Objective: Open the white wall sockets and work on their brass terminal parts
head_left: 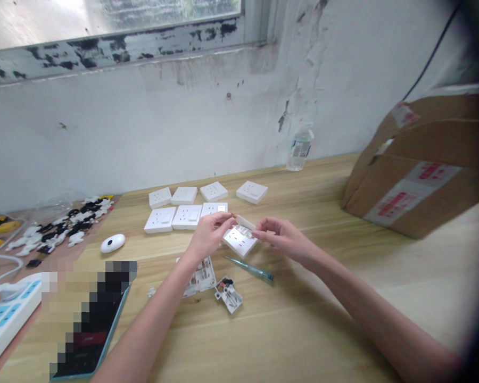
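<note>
Head view: mid-frame, L hand point(211, 232) pinching coppery bit point(234, 215); R hand point(284, 237) at socket panel point(239, 243), grip unclear; best steady panel 1st.

The premises I work in appear to be a small, makeshift electrical workshop. Evidence on my wood-grain table point(315, 324): white wall sockets point(187, 217) set in rows, an opened socket housing point(203, 274), a screwdriver point(255, 271) and, at left, a heap of loose black-and-white parts point(76, 238) near a power strip point(10, 314). A taped carton point(415, 175) stands right. Wall point(175, 133) stained and chipped; window frame point(115, 53) patchy with flaked paint.
</note>
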Demonstrator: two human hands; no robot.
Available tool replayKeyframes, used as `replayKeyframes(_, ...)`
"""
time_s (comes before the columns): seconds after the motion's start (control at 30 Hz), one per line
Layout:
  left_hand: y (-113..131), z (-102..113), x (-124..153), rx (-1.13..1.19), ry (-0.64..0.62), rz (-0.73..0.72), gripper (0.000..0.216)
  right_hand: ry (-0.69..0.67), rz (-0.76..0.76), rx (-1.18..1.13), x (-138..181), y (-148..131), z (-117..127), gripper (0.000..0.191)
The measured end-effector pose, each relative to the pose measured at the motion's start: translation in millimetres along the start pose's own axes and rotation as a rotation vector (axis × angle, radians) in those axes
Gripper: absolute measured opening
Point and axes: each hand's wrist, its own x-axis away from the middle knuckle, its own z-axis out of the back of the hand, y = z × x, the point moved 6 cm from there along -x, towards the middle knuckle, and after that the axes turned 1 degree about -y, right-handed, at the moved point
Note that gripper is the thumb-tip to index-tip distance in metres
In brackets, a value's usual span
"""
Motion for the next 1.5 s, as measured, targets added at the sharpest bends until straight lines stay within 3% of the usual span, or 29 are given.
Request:
replayKeyframes(0.2,-0.5,1.5,-0.5,0.000,0.005,-0.003,0.019,-0.059,-0.008,0.056,-2.2,5.4,-3.1,0.045)
replayKeyframes(0.4,1.4,0.1,-0.1,-0.011,-0.010,-0.008,0.020,-0.027,-0.019,-0.009,1.5,-0.8,-3.4,0.035)
replayKeyframes(0.67,1.7,-1.7,1.8,-0.054,-0.065,0.004,0.024,-0.011,0.012,0.013,-1.0,1.7,-0.1,0.035)
replayKeyframes(0.87,14.8,5.0,1.4,-0.122,-0.120,-0.069,0.031,-0.039,0.016,0.007,-0.5,0.2,-0.7,0.036)
replayKeyframes(0.97,27.6,16.4,6.9,-0.177,-0.120,-0.060,0.022,-0.033,0.008,-0.005,0.5,-1.4,-0.7,0.036)
replayKeyframes(1.03,36.6,19.2,16.5,-0.262,-0.232,-0.023,0.014,-0.034,0.010,-0.016,1.1,-2.5,-1.2,0.035)
replayKeyframes(1.1,41.4,14.4,32.8,-0.329,-0.472,0.055,0.013,-0.039,0.008,-0.026,1.6,-3.1,-2.2,0.035)
replayKeyframes(1.17,44.4,11.6,49.4,-0.410,-0.616,0.105,0.016,-0.045,0.000,-0.030,2.0,-3.3,-3.4,0.036)
replayKeyframes(1.3,42.4,4.8,67.3,-0.601,-0.651,0.108,0.012,-0.049,-0.006,-0.037,2.4,-3.9,-4.9,0.037)
replayKeyframes(1.5,39.9,-8.4,69.2,-0.682,-0.613,0.075,0.006,-0.095,0.018,-0.034,1.1,0.0,-6.7,0.034)
